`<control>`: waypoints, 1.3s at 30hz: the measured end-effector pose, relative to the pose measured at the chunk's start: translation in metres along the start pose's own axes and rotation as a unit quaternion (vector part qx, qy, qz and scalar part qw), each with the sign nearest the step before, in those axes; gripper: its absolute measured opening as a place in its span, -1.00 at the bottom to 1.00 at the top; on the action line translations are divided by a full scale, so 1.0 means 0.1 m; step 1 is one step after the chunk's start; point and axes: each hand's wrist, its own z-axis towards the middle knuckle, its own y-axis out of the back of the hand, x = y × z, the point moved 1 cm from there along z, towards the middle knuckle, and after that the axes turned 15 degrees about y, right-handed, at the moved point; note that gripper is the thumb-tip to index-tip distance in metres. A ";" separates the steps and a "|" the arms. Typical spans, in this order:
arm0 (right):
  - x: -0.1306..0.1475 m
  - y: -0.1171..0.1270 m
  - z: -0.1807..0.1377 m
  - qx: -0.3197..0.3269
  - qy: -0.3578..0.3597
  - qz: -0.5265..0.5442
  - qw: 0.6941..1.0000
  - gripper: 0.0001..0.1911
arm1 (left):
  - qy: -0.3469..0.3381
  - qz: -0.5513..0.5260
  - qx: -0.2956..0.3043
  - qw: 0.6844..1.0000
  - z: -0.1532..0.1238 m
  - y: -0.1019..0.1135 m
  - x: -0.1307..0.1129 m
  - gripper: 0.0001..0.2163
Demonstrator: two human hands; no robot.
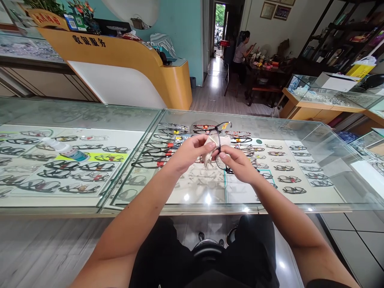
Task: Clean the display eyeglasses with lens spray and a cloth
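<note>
Over the glass display case, my right hand (235,161) grips a pair of dark-framed eyeglasses (219,138) near the middle of the frame. The glasses are turned on end, with one temple reaching up and to the right and a yellow tag on it. My left hand (193,150) pinches a pale cloth (208,161) against the lens side of the glasses. Part of the cloth hangs below my left fingers. The fingertips of both hands nearly meet, and the cloth partly hides the lenses.
Rows of eyeglasses lie inside the glass case (195,196). A white spray bottle with a blue label (65,150) lies on the left glass top. Beyond stand a yellow-and-white counter (120,72) and a seated person (241,54) at a dark table. A stool base (207,244) shows between my legs.
</note>
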 end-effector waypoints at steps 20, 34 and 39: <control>-0.06 0.01 0.07 -0.041 -0.070 0.150 0.985 -0.61 | -0.023 -0.082 0.068 0.994 0.00 -0.06 -0.04 -0.52; -0.05 -0.25 0.44 -0.061 -0.058 0.131 0.988 -0.60 | -0.064 -0.181 -0.006 0.981 -0.02 0.04 -0.14 -0.55; -0.04 -0.26 0.36 -0.046 -0.034 0.099 0.993 -0.57 | -0.046 -0.222 -0.021 0.974 -0.05 0.05 -0.18 -0.42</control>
